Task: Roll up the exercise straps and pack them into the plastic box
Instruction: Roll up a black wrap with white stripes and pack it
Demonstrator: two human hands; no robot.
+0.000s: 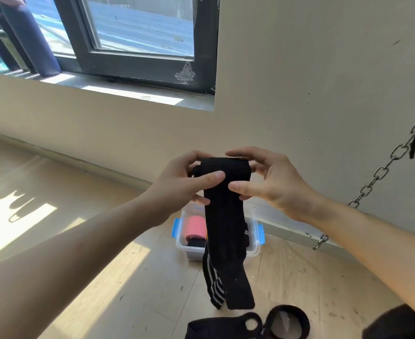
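Forearms filled both lower corners and met mid-frame. Left hand (184, 182) and right hand (272, 184) both gripped the top of the black strap (226, 228), thumbs pressed on its near face, fingers curled over the top edge. A small roll seemed started there, axis running left-right between the hands. Loose tail hung straight down, long axis vertical, striped end twisted at the bottom, near the floor (128, 277); contact unclear. Plastic box (255, 248) sat on the floor below and beyond the hands, lid off, partly hidden by the tail. Pink roll (196, 227) already lay inside at left, something dark beside it. More black looped straps (226, 324) lay on the floor, nearer than the box. Likely early in rolling: the tail must wind upward first, then the roll goes forward and down. Hands looked equally near the box.
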